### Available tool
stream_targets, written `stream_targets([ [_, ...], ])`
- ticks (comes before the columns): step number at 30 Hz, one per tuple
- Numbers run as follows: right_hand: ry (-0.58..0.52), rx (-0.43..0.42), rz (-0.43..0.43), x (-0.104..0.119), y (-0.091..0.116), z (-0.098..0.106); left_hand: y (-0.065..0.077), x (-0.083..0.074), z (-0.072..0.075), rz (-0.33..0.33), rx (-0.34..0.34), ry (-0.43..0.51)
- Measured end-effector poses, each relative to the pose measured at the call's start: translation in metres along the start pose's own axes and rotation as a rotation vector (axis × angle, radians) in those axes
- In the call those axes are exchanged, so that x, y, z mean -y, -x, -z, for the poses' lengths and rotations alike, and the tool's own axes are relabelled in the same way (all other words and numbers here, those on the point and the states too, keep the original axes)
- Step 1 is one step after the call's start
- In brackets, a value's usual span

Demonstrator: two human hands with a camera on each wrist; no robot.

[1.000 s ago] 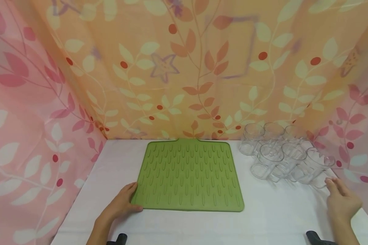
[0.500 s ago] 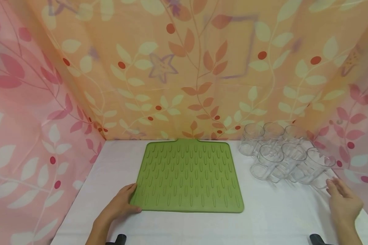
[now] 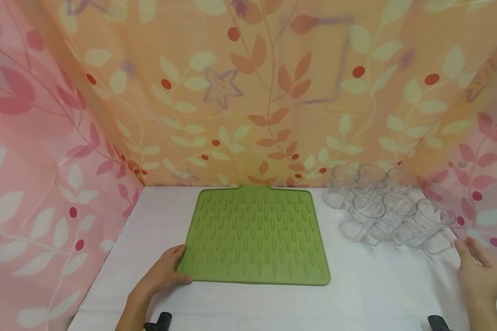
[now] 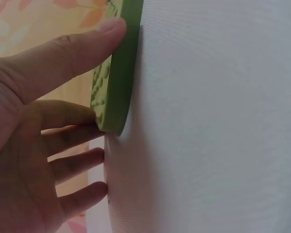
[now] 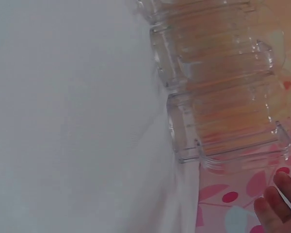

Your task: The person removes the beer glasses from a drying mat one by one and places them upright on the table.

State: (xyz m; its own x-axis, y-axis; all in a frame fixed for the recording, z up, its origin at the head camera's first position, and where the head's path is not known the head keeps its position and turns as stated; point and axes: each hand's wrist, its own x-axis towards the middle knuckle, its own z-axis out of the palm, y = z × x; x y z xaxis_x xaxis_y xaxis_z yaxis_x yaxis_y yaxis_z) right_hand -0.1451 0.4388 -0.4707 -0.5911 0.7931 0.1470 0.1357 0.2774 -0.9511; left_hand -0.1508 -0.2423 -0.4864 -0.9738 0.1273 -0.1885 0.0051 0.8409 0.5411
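Note:
A green ridged mat [image 3: 254, 234] lies on the white cloth-covered table. At its near left corner is my left hand [image 3: 163, 269], thumb along the front edge and fingertips at the left edge. In the left wrist view, the thumb crosses the thick green rim [image 4: 121, 77] and the other fingers [image 4: 77, 165] extend nearly straight. Several clear mugs stand in two rows at the back right. My right hand [image 3: 480, 276] is beside the front right mug [image 3: 430, 220], fingertips close to its handle; in the right wrist view, its loosely bent fingers [image 5: 269, 213] show below that mug [image 5: 233, 126].
Patterned cloth walls enclose the table, orange at the back [image 3: 182, 115] and pink at the left [image 3: 37, 184] and right. White tablecloth [image 3: 364, 285] lies between the mat and my right hand. A black wrist mount [image 3: 163, 321] shows by each forearm.
My right hand has shifted a little to the right, its fingertips moving along near the front right mug's handle. My left hand stays at the mat's corner. The head view moves slightly.

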Motion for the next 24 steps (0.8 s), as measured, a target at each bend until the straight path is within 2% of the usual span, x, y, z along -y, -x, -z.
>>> stream_targets([
  [6, 0.03, 0.022, -0.02, 0.021, -0.002, 0.009, 0.0, -0.001, 0.002, -0.015, 0.001, -0.007],
  [9, 0.073, 0.03, 0.005, 0.031, 0.0, 0.01, 0.001, -0.002, 0.003, -0.016, 0.01, -0.012],
  [14, 0.165, 0.035, 0.135, 0.047, 0.006, 0.005, 0.0, -0.002, 0.005, -0.007, 0.013, -0.031],
  [18, 0.222, 0.037, 0.288, 0.056, 0.011, 0.002, 0.0, -0.001, 0.004, 0.003, 0.013, -0.031],
  [21, 0.266, 0.066, 0.352, 0.067, 0.012, 0.0, -0.001, -0.001, 0.003, 0.0, 0.008, -0.026],
  [24, 0.303, 0.137, 0.395, 0.08, 0.014, -0.002, -0.001, -0.002, 0.003, -0.002, 0.0, -0.029],
])
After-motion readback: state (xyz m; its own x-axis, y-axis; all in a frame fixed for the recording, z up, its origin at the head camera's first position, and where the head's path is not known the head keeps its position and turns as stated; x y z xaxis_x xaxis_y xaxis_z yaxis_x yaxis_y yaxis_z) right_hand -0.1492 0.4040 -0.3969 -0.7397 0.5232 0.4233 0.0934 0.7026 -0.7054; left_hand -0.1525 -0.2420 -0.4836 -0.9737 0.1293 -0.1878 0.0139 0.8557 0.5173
